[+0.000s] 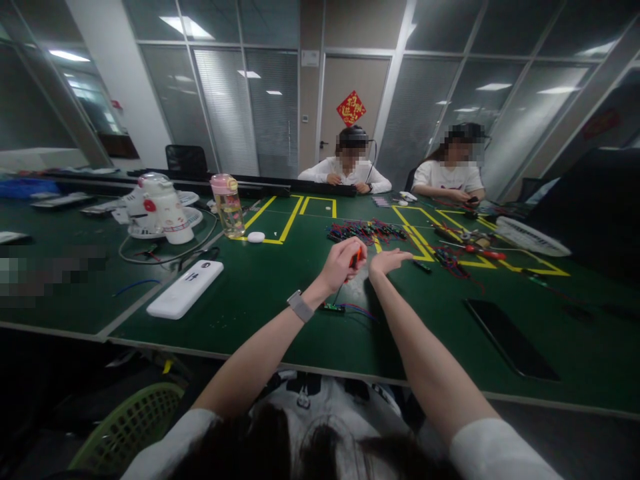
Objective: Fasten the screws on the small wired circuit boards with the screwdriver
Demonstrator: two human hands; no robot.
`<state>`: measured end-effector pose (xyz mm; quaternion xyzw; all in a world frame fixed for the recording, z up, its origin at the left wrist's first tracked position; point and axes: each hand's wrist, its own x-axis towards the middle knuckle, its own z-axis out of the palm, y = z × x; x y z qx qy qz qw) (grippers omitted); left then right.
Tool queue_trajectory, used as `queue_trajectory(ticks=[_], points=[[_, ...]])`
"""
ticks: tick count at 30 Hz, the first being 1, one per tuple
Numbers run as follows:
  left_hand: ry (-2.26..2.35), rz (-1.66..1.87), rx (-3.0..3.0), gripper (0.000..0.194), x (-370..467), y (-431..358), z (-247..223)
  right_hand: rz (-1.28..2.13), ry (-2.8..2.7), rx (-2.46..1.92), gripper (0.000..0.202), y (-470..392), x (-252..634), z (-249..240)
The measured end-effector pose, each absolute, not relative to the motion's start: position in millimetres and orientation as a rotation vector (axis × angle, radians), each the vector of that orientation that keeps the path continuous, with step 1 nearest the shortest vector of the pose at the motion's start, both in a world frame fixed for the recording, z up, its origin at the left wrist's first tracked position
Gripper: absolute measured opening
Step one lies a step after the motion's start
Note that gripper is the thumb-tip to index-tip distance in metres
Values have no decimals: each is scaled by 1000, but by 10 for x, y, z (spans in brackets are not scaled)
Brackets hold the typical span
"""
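Observation:
My left hand (345, 261), with a watch (300, 307) on its wrist, is closed around a small orange and black tool (356, 258) above the green table. To its right, my right hand (391, 261) is held flat with its fingers stretched out, and nothing shows in it. Below the hands, a small green circuit board (334, 307) with red and blue wires lies on the table. Just beyond them is a pile of boards with red and black wires (367, 231).
A white power bank (186, 289) and a bottle (228, 205) stand left; a black phone (510, 339) lies right. More wired boards (450, 260) and red-handled pliers (485, 253) are at the right. Two people (347, 170) sit across the green table (225, 333).

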<state>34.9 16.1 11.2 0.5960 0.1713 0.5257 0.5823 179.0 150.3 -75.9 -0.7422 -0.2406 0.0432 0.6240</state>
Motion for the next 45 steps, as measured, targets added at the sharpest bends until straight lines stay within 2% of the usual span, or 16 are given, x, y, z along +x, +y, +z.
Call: queue_trajectory(ticks=[8,17,19,23,26,29,35,45], points=[[420,1247,1379,26,350,158,109,153,-784,-1670,27,1394,1731,-680],[405,1268,1358,24,335,181,79,309,-1429,-1370,7,950,1646,-630],[405,1262,1348,25,337,181,75,463,-1504,-1249,10,791,1660,-661],[359,1256,1309,25,328,187,59,1092,-1562,-869,24,483,1667,-738],[330,1252,1285,26,289,196,50,1293,-1705,-673,27,299,1656,-753],[315,1186,1288,27,214,195,61,1203,-1944,-625,30,166,1633,-719],[394,1095,1465,35,23,159,153,814,-2243,-755,20,89,1568,-658],[626,1421,1802,26,-51,222,142,830,-2260,-769,13,101,1575,-637]])
